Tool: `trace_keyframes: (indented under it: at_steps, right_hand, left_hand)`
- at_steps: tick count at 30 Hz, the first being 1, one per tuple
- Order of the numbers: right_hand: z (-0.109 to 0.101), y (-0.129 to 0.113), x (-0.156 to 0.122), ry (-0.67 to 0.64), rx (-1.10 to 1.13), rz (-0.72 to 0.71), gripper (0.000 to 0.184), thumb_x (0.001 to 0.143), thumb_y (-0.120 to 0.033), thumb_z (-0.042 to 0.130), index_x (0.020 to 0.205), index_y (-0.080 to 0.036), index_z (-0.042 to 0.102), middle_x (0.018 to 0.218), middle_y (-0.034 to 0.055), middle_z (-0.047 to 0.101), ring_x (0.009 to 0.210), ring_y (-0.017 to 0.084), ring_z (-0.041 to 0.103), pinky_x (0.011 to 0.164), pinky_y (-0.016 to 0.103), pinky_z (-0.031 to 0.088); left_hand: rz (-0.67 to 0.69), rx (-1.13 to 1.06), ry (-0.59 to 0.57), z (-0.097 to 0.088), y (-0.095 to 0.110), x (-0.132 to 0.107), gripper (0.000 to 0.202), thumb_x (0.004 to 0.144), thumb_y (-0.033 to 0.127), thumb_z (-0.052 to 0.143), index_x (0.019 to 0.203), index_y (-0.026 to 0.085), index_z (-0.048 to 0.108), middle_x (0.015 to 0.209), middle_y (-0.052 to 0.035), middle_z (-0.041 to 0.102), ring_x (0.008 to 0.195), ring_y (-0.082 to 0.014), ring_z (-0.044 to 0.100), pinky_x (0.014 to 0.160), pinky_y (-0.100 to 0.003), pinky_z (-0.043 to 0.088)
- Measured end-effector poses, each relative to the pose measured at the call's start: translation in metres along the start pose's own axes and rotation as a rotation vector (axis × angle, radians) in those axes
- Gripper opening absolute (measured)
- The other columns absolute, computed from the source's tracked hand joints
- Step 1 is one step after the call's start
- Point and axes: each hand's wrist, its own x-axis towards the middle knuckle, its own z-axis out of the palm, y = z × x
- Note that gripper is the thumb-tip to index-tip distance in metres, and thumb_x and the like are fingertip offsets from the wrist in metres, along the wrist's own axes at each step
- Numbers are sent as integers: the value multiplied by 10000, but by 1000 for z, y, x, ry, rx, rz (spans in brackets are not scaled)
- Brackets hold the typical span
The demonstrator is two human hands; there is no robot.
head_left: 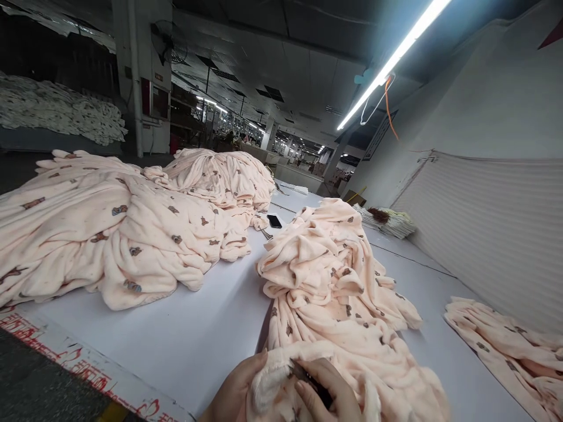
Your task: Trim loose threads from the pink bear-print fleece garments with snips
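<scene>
A heap of peach fleece garments (334, 281) with small brown bear prints lies on the white table (197, 334) in front of me. My left hand (235, 390) grips the near edge of the top fleece piece at the bottom of the view. My right hand (323, 392) rests on the same piece, fingers closed on a small dark tool (310, 380), likely snips. Both hands are partly cut off by the frame's lower edge.
A larger pile of the same fleece (109, 228) covers the left of the table. A black phone (274, 221) lies farther back. Another fleece piece (510, 346) lies at the right, by a white ribbed wall (492, 223). Red printed lettering (65, 351) marks the table's near edge.
</scene>
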Motion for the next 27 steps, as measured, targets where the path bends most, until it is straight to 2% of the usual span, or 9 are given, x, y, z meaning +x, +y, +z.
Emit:
trace_keyframes:
  at_steps: [4,6,10,13,16,20,22,25,27]
  right_hand:
    - [-5,2,2,-51,-32,10,194,865,-372,575,898,-240,713,853,36,715,839,176,669,753,226,518]
    - [-9,3,1,-79,-94,-24,196,860,-370,583,943,-241,705,895,43,724,867,182,678,765,223,528]
    - [-13,-2,-4,-40,-368,-172,274,846,-425,579,1049,-269,676,936,40,717,775,189,692,665,229,537]
    - [-15,-13,-6,-14,-580,-234,277,904,-414,468,1031,-284,677,877,33,712,671,191,672,591,261,503]
    - [-17,-22,-6,11,-555,-169,263,916,-393,458,1013,-281,675,901,30,718,740,191,682,640,253,510]
    - [-12,-17,-4,66,-379,19,352,826,-374,593,1156,-250,588,1064,31,705,957,197,668,767,232,518]
    - [-5,-6,-1,45,-357,82,238,826,-274,543,1053,-243,610,953,7,718,861,177,677,706,226,508]
    - [5,16,6,21,-434,85,136,769,-185,484,819,-220,607,721,-12,668,670,176,637,601,244,456]
    - [8,30,13,39,-453,66,121,755,-195,463,782,-205,581,686,0,638,646,183,619,595,254,447]
  left_hand:
    - [37,51,23,0,-4,1,507,828,491,511,1126,96,620,868,-147,726,852,-297,670,792,-385,459]
    - [64,95,47,-1,-4,2,475,836,473,515,1099,96,635,846,-138,724,828,-282,669,779,-376,457]
    - [106,226,14,-7,-2,3,404,812,437,584,991,89,686,818,-120,718,805,-250,647,759,-341,449]
    - [139,293,12,-10,-2,5,363,830,409,578,929,82,703,833,-107,715,809,-217,626,751,-298,439]
    - [157,371,79,-8,-4,10,342,867,380,544,957,86,694,864,-102,712,829,-210,626,766,-290,436]
    - [123,407,50,-3,-3,16,370,888,370,500,1027,75,675,896,-124,707,826,-215,632,795,-320,444]
    - [153,517,151,-7,1,5,372,856,389,542,1038,93,674,943,-121,705,835,-214,629,786,-319,454]
    - [293,716,498,-22,6,-33,356,727,395,684,1000,167,695,984,-83,712,963,-253,611,852,-331,454]
    - [339,669,672,-33,1,-55,297,682,374,710,947,238,707,998,-54,719,1079,-290,570,879,-365,458]
